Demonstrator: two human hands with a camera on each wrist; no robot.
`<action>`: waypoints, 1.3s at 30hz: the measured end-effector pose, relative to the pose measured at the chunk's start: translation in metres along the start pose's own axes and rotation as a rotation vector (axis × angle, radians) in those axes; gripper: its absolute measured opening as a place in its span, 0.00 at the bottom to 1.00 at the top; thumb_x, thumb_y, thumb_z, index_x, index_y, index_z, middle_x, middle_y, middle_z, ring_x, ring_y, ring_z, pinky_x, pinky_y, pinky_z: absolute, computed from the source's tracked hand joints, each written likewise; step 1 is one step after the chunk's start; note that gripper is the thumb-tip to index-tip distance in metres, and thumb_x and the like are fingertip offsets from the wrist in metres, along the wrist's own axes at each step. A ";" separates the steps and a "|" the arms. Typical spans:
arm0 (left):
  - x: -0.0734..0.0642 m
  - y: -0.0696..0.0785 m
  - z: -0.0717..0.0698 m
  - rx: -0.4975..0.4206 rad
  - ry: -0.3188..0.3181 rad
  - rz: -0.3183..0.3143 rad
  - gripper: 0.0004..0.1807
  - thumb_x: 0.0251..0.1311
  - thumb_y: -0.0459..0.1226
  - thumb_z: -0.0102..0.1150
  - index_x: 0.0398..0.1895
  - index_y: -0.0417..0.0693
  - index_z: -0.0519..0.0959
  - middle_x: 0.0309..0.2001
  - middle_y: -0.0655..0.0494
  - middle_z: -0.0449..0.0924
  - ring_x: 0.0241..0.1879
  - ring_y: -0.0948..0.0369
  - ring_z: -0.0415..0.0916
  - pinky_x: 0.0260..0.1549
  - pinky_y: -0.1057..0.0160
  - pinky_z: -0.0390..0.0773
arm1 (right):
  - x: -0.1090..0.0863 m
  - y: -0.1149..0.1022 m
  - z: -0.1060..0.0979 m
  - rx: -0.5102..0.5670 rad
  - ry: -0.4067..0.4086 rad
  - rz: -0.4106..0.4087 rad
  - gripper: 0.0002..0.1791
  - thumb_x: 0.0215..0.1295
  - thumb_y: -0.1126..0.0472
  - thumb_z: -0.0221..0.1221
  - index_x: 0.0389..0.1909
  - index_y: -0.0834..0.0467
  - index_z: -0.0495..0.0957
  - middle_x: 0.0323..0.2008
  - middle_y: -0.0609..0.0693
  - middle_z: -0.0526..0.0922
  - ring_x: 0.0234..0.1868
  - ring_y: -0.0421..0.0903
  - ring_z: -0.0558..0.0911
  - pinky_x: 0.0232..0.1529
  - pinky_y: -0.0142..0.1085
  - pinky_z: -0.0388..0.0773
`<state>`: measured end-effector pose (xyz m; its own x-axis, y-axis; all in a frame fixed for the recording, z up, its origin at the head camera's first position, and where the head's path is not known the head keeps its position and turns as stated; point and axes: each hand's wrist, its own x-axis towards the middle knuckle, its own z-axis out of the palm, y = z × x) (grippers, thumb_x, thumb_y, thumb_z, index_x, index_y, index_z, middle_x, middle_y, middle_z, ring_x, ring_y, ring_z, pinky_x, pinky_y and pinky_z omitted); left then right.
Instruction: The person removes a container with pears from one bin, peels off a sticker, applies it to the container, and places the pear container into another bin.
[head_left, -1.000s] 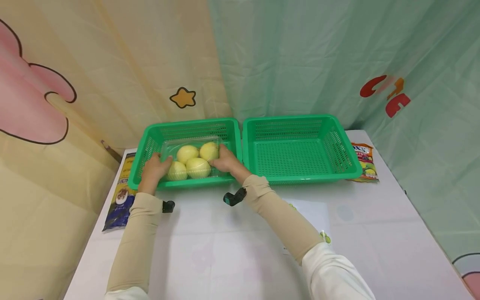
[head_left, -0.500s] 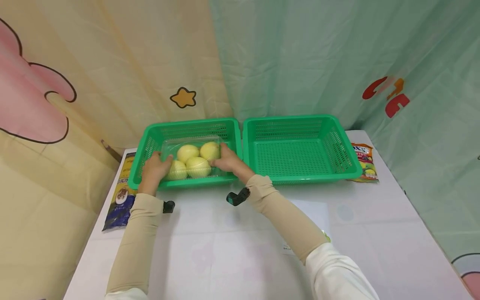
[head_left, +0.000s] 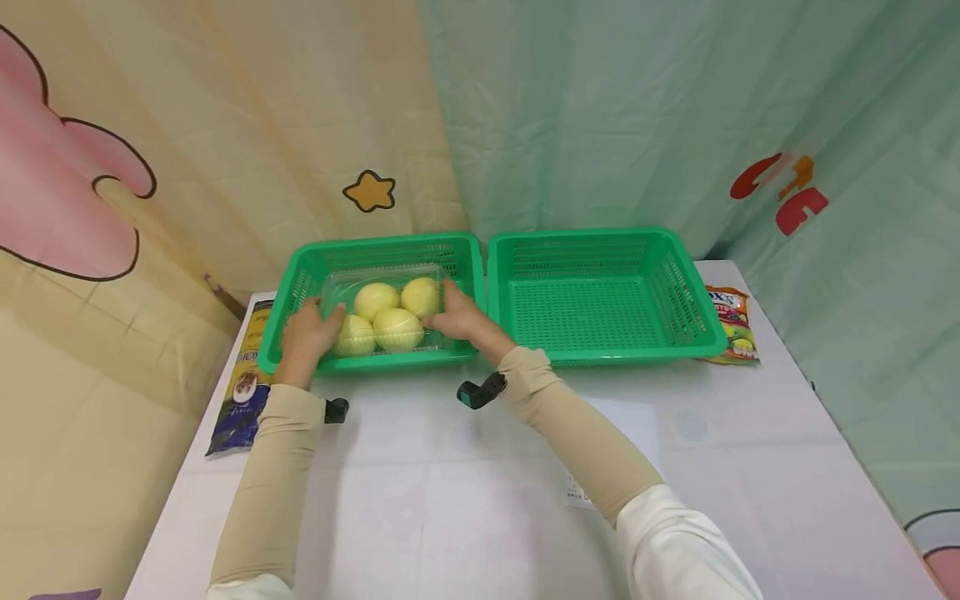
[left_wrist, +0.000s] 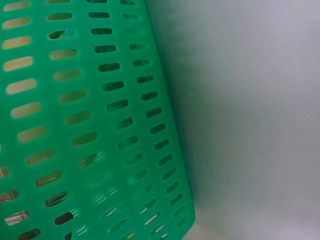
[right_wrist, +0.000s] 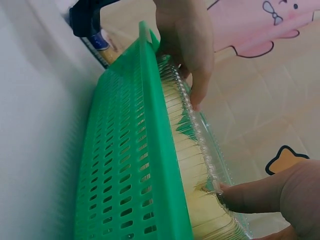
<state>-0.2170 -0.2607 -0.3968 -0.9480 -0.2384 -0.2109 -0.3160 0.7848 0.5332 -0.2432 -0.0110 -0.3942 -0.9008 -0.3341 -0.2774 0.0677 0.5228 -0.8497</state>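
A clear plastic box (head_left: 386, 277) with several pale yellow round fruits (head_left: 398, 330) sits in the left green basket (head_left: 267, 352). My left hand (head_left: 306, 335) grips the box's left end, its thumb against the near corner and its fingers beyond the side wall. At the opposite end, my right hand (head_left: 461, 317) holds the box with its thumb pressed on the near corner. In the right wrist view, the box's ridged lid edge (right_wrist: 200, 145) stands above the basket rim, and the right thumb (right_wrist: 252, 196) touches it. The left wrist view shows only the basket's slotted wall (left_wrist: 90, 107) and white tablecloth.
A second green basket (head_left: 577, 358) stands directly to the right. Beside the left basket lies a blue and yellow packet (head_left: 238, 417); an orange snack bag (head_left: 735, 329) lies at far right. A white sheet (head_left: 626, 421) is partly under my right forearm. Curtains hang behind.
The box with the fruits has risen slightly between my hands. My right hand and forearm have shifted a little to the right, while the left hand keeps its grip.
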 end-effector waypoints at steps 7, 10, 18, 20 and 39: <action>0.000 0.000 0.000 0.000 0.010 0.007 0.41 0.76 0.55 0.36 0.79 0.34 0.48 0.75 0.27 0.55 0.72 0.27 0.53 0.68 0.29 0.59 | 0.000 -0.001 -0.003 -0.005 0.008 -0.013 0.50 0.67 0.61 0.61 0.81 0.60 0.40 0.79 0.61 0.52 0.80 0.59 0.54 0.78 0.55 0.58; 0.000 0.000 0.000 -0.009 0.015 0.014 0.41 0.75 0.56 0.36 0.79 0.35 0.48 0.75 0.27 0.55 0.72 0.27 0.53 0.68 0.29 0.60 | 0.000 -0.003 -0.005 -0.011 0.016 -0.017 0.49 0.67 0.61 0.61 0.81 0.60 0.41 0.79 0.61 0.53 0.80 0.59 0.55 0.78 0.55 0.58; 0.002 -0.007 -0.008 -0.067 -0.054 0.085 0.46 0.74 0.59 0.38 0.79 0.33 0.47 0.71 0.24 0.60 0.69 0.31 0.62 0.64 0.33 0.69 | -0.005 -0.008 -0.012 -0.018 0.019 -0.029 0.49 0.68 0.61 0.61 0.80 0.59 0.41 0.79 0.61 0.53 0.80 0.59 0.56 0.77 0.54 0.60; 0.001 -0.008 -0.010 -0.090 -0.064 0.087 0.46 0.73 0.60 0.38 0.79 0.34 0.46 0.71 0.24 0.60 0.69 0.32 0.63 0.63 0.34 0.71 | -0.005 -0.008 -0.013 -0.019 0.018 -0.031 0.48 0.68 0.61 0.61 0.80 0.59 0.42 0.79 0.61 0.53 0.79 0.59 0.57 0.77 0.54 0.61; -0.008 -0.008 -0.016 -0.150 -0.038 0.132 0.49 0.70 0.63 0.45 0.79 0.38 0.49 0.67 0.25 0.67 0.64 0.33 0.68 0.57 0.36 0.76 | -0.011 -0.006 -0.018 0.020 -0.008 -0.022 0.49 0.69 0.59 0.61 0.81 0.57 0.40 0.76 0.65 0.58 0.77 0.61 0.61 0.74 0.54 0.65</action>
<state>-0.2073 -0.2742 -0.3865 -0.9804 -0.1146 -0.1604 -0.1936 0.7133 0.6736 -0.2412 0.0037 -0.3782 -0.8987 -0.3514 -0.2624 0.0568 0.5000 -0.8641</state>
